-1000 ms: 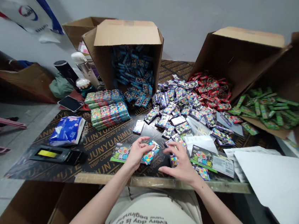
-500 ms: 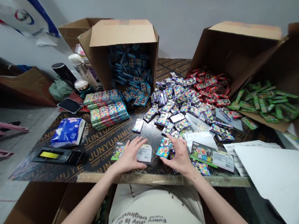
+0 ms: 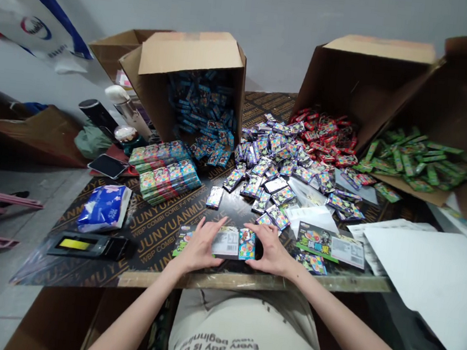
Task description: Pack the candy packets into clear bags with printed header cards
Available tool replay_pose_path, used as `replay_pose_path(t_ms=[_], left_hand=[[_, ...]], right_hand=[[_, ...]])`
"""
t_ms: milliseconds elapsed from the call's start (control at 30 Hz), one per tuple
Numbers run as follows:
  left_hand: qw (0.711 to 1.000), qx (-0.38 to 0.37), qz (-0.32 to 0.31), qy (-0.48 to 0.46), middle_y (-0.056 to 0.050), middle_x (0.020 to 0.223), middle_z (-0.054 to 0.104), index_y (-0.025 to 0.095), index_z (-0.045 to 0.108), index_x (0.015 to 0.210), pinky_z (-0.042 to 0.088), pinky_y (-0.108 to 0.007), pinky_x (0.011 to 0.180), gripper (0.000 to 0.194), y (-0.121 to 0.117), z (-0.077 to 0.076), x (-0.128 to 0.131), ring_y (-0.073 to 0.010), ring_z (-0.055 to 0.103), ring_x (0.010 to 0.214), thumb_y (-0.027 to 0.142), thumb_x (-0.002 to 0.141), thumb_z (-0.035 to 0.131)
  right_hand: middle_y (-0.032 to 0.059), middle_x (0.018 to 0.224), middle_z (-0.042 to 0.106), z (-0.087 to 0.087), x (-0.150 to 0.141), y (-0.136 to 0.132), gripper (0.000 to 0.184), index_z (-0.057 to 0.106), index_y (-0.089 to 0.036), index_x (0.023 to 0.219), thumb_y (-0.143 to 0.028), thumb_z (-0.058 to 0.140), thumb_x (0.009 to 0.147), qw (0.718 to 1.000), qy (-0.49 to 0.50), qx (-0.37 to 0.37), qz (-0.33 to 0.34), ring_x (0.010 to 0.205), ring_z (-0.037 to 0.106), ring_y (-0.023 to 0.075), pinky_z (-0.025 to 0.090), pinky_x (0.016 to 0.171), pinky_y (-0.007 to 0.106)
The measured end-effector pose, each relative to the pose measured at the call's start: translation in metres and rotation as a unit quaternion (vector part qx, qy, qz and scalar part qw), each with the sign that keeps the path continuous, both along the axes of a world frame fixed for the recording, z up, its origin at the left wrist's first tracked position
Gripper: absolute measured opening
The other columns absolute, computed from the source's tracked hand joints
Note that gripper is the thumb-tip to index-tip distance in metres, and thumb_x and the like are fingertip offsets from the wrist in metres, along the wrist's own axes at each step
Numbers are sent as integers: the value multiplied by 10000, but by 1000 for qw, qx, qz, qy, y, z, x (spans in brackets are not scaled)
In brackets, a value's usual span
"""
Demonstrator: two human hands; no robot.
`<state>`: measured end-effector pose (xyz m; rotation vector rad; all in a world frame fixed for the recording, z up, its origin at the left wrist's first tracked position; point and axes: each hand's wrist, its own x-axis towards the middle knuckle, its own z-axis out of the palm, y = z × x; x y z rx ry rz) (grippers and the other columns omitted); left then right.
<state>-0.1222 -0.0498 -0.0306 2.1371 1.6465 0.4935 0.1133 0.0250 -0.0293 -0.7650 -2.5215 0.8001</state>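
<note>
My left hand [image 3: 197, 249] lies spread across a dark printed card [image 3: 181, 232], thumb by its near edge and fingers by its far edge. The card's white label shows to the right of the palm. My right hand [image 3: 275, 252] grips a small blue sweet packet [image 3: 246, 245] by its ends, between thumb and fingers. This packet stands against the card's right end. Beyond both hands spreads a pile of purple-and-black packets [image 3: 266, 164]; one lone packet [image 3: 215, 197] lies apart on its left. Another printed card [image 3: 330, 245] lies right of my right hand, partly over colourful packets [image 3: 311, 263].
Open cartons hold blue packets [image 3: 202, 108], red packets [image 3: 325, 132] and green packets [image 3: 422, 161]. Left are stacked bundles [image 3: 169, 174], a blue tissue pack [image 3: 103, 208], a phone [image 3: 108, 166] and a black case [image 3: 88, 245]. White sheets [image 3: 426, 284] cover the right side.
The blue packet passed from my left hand to my right, which brought it left to the card's end. My left hand moved left and spread over the card.
</note>
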Motion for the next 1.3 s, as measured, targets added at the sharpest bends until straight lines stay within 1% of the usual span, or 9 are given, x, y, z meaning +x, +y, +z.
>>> replay_pose_path(t_ms=[167,333,500,667,733,867,1000,1200,1300], left_hand=[[1000,7,-10,-19,-92,1246,491,222,138,1404,115,-498,1084,986,-1,4,4,-257,463,1126,321,581,672],[997,36,60,-41,-108,1246,488,210,155,1396,163,-514,1065,969,2,9,1,-280,445,1153,351,592,676],[997,32,50,-43,-101,1229,503,208,164,1395,166,-508,1066,974,3,6,5,-278,461,1141,344,579,680],[996,34,80,-15,-113,1257,485,202,153,1398,176,-493,1060,965,3,-8,3,-281,442,1162,342,594,668],[997,31,74,5,-107,1244,491,206,197,1388,171,-494,1059,930,4,-14,2,-277,442,1154,338,596,667],[998,18,51,44,-102,1214,502,222,337,1332,181,-512,1045,802,7,-23,6,-287,437,1140,371,614,661],[996,30,59,54,-109,1211,499,214,369,1317,194,-509,1041,760,6,-29,9,-290,429,1138,396,634,648],[996,16,73,50,-116,1187,522,199,437,1275,173,-541,1041,770,8,-25,7,-305,442,1128,395,578,701],[993,34,116,-7,-127,1236,504,208,483,1239,134,-566,1044,742,13,-11,17,-318,419,1164,409,566,723]], right_hand=[[100,1256,497,-2,1,8,886,301,-210,1331,-429,736,590,998,36,-24,36,1119,460,253,308,952,392],[89,1113,593,-8,-7,-8,786,285,-227,1328,-453,675,685,986,110,33,-124,1101,485,262,259,975,441],[75,1168,577,-1,-12,-21,582,286,-250,1341,-337,520,815,999,47,27,6,1116,481,234,195,1005,456],[76,1124,577,-7,6,19,558,309,-234,1328,-376,507,826,961,71,64,-259,1097,463,244,265,955,426],[105,1197,517,-14,14,44,587,364,-214,1300,-430,547,786,945,25,85,-314,1128,427,271,287,928,425],[131,1180,515,-18,20,81,510,478,-206,1208,-445,551,763,942,-129,87,-298,1110,435,302,306,874,434],[108,909,623,-9,19,90,512,483,-200,1190,-363,591,718,928,-234,68,-283,923,538,297,313,805,432],[86,893,636,-4,22,77,681,432,-232,1258,-263,660,617,938,-242,47,-243,863,578,272,354,754,367],[61,867,629,3,21,70,662,404,-213,1271,-233,613,643,953,-144,-17,-264,795,592,232,398,731,350]])
